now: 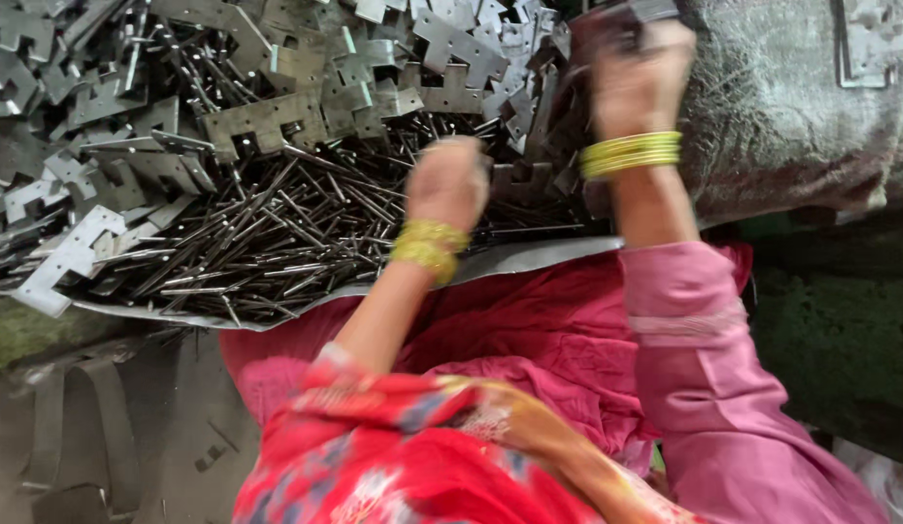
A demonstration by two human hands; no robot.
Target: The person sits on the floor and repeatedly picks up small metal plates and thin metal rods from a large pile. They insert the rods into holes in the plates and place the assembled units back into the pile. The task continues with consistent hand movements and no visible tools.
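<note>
At the near middle of the pin heap (pixel 277 233): left hand (pixel 449 184), fingers curled down onto the thin steel pins, blurred. Impossible to tell whether any pins pinched or merely touched. Gold bangles (pixel 429 247) on that wrist, just on the near side of the heap. Right of the heap and further back: right hand (pixel 638 78), raised, closed on a dark piece (pixel 631 12) at the top edge of view, kind of piece unreadable through the blur. Yellow bangles (pixel 631 153) just below it.

Pins judged stiff, light singly, smooth and slippery, lying crisscross and tangled, so likely to slide or roll out of a loose grasp. Ends possibly sharp. Best taken as a small bunch, pinched across the middle of the shafts with lengths aligned, not by the tips.

Behind the heap and overlapping its far edge: notched stamped plates (pixel 267 121), flat, rigid and sharp-cornered by the look, safer held by the flat faces than by the cut edges. Under the heap: a bent metal sheet (pixel 529 257), lip showing along the near side. Right of the heap: a grey sack-like cover (pixel 791 126) with a single plate (pixel 870 44) on top. Nearer than the heap: pink and red clothing (pixel 529 330).
</note>
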